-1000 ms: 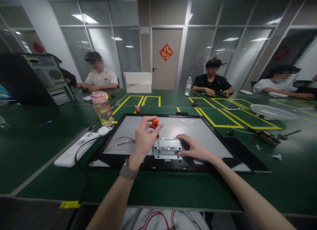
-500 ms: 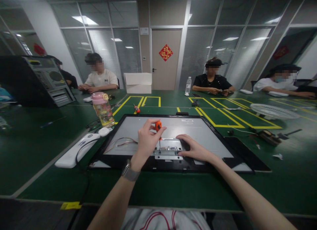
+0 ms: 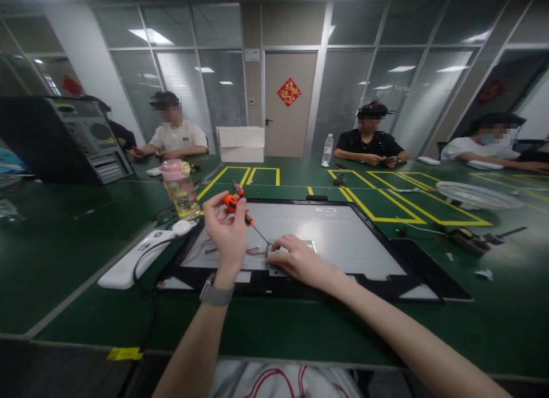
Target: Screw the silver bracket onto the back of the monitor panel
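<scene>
My left hand [image 3: 227,232] is closed around the orange-and-black handle of a screwdriver [image 3: 249,219]. The shaft slants down to the right, its tip close to the fingertips of my right hand [image 3: 300,262]. Those fingers curl together near the tip, over a metal bracket [image 3: 273,267]; anything between them is too small or hidden to make out. The bracket is on the grey back of a flat display panel [image 3: 355,229] with a black frame, lying on the table. Thin wires [image 3: 210,249] run over the panel left of the bracket.
Left of the panel are a white power bank-like device [image 3: 128,261] with a black cable and a pink-lidded bottle [image 3: 180,189]. A computer case [image 3: 64,140] stands far left. To the right lie a dark flat slab [image 3: 429,269] and tools [image 3: 465,238]. Several people sit opposite.
My left hand has moved left, tilting the screwdriver from upright over the bracket to a slant. My right hand has slid left across the bracket to the screwdriver's tip.
</scene>
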Demonstrator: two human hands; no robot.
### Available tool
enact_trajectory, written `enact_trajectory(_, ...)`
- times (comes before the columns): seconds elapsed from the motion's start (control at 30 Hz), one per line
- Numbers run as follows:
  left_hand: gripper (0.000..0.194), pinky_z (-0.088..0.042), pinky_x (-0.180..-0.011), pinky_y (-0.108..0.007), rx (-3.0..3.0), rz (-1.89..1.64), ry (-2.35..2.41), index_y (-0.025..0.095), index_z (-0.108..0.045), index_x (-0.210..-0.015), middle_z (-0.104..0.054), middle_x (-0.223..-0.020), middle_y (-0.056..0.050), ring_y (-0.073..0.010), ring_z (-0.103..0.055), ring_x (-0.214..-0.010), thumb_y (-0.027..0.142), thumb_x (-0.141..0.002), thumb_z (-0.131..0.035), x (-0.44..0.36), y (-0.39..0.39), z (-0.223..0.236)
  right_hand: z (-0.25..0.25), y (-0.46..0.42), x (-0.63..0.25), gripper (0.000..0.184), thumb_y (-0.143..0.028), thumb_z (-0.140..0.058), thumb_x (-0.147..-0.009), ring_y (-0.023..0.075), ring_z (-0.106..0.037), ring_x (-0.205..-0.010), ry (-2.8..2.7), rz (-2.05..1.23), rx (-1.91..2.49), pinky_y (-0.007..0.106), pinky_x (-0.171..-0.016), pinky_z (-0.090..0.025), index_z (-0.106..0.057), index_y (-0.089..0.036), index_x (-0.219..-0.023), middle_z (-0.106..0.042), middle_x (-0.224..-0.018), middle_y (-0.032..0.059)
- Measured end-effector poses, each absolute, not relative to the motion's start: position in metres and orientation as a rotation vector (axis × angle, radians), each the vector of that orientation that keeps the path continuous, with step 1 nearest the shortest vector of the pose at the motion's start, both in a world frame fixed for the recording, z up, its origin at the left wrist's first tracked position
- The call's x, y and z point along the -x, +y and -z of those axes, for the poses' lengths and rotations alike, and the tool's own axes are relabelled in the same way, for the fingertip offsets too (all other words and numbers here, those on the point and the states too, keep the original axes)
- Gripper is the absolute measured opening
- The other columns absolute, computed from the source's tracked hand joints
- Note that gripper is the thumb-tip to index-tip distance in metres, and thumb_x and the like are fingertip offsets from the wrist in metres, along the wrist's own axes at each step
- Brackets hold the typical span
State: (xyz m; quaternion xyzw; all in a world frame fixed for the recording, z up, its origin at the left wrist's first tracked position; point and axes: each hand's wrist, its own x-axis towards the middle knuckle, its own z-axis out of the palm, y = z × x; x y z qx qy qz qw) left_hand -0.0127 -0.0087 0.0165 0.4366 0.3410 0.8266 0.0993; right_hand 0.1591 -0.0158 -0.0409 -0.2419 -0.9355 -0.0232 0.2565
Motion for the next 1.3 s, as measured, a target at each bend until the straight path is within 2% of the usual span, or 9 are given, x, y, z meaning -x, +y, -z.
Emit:
enact_trajectory(0.17, 0.032, -0.057, -0.052, -0.02, -1.306, -2.409, 1.002, 0.018, -0.054, -0.101, -0.062, -0.089, 0.0, -0.0091, -0.066, -0.06, 0.022, -0.076, -0.074, 0.011, -0.01, -0.015, 0.041, -0.008, -0.147, 0.014, -0.017, -0.065, -0.089, 0.0212, -0.056, -0.089, -2.645, 0.218, 0.62, 0.032, -0.078, -0.046, -0.075, -0.021, -0.097, -0.064, -0.096, 0.0092)
enact_trajectory(0.33, 0.033, -0.057, -0.052, -0.02, -1.303, -2.397, 1.015, 0.017, -0.055, -0.103, -0.062, -0.091, -0.001, -0.0085, -0.066, -0.059, 0.02, -0.076, -0.073, 0.01, -0.01, -0.015, 0.046, -0.011, -0.147, 0.011, -0.015, -0.062, -0.091, 0.022, -0.056, -0.089, -2.623, 0.283, 0.539, 0.034, -0.077, -0.046, -0.073, -0.017, -0.091, -0.065, -0.096, 0.0109)
enact_trajectory(0.47, 0.032, -0.058, -0.053, -0.02, -1.286, -2.433, 1.039, 0.017, -0.054, -0.1, -0.062, -0.087, 0.001, -0.0079, -0.066, -0.058, 0.019, -0.076, -0.074, 0.011, -0.009, -0.017, 0.049, -0.016, -0.157, 0.01, -0.013, -0.059, -0.09, 0.02, -0.058, -0.085, -2.44, 0.0, 0.578, 0.032, -0.076, -0.049, -0.069, -0.017, -0.088, -0.066, -0.092, 0.009)
enact_trajectory(0.63, 0.032, -0.058, -0.053, -0.02, -1.31, -2.407, 1.045, 0.017, -0.054, -0.101, -0.062, -0.089, 0.0, -0.0085, -0.067, -0.06, 0.02, -0.076, -0.074, 0.011, -0.01, -0.016, 0.053, -0.014, -0.166, 0.01, -0.008, -0.059, -0.077, 0.015, -0.062, -0.072, -2.023, -0.563, 0.76, 0.027, -0.07, -0.05, -0.062, -0.017, -0.078, -0.067, -0.078, 0.002)
enact_trajectory(0.77, 0.032, -0.058, -0.053, -0.02, -1.32, -2.391, 1.052, 0.017, -0.054, -0.102, -0.063, -0.089, 0.0, -0.0082, -0.066, -0.06, 0.021, -0.076, -0.074, 0.011, -0.011, -0.016, 0.055, -0.012, -0.165, 0.006, -0.011, -0.059, -0.075, 0.0122, -0.058, -0.064, -1.92, -0.76, 0.825, 0.025, -0.064, -0.049, -0.063, -0.016, -0.076, -0.064, -0.073, -0.0001)
enact_trajectory(0.93, 0.034, -0.058, -0.053, -0.02, -1.299, -2.384, 1.049, 0.018, -0.054, -0.101, -0.063, -0.091, -0.001, -0.0083, -0.066, -0.058, 0.024, -0.075, -0.075, 0.01, -0.011, -0.018, 0.05, -0.013, -0.165, 0.016, -0.013, -0.058, -0.084, 0.0165, -0.065, -0.078, -1.997, -0.726, 0.818, 0.03, -0.073, -0.052, -0.071, -0.017, -0.091, -0.07, -0.084, 0.0052)
enact_trajectory(1.1, 0.033, -0.059, -0.054, -0.021, -1.315, -2.355, 1.066, 0.018, -0.054, -0.102, -0.063, -0.092, -0.002, -0.0089, -0.066, -0.06, 0.025, -0.076, -0.073, 0.01, -0.013, -0.017, 0.047, -0.015, -0.166, 0.011, -0.013, -0.062, -0.083, 0.0174, -0.066, -0.077, -2.041, -0.646, 0.854, 0.029, -0.07, -0.053, -0.072, -0.017, -0.086, -0.072, -0.083, 0.0055)
enact_trajectory(1.3, 0.033, -0.057, -0.05, -0.019, -1.299, -2.338, 1.037, 0.018, -0.054, -0.102, -0.063, -0.095, -0.002, -0.0086, -0.066, -0.059, 0.023, -0.075, -0.073, 0.009, -0.012, -0.016, 0.056, -0.012, -0.165, 0.014, -0.006, -0.064, -0.079, 0.0169, -0.069, -0.072, -2.064, -0.568, 0.769, 0.029, -0.069, -0.056, -0.074, -0.017, -0.078, -0.074, -0.077, 0.0046)
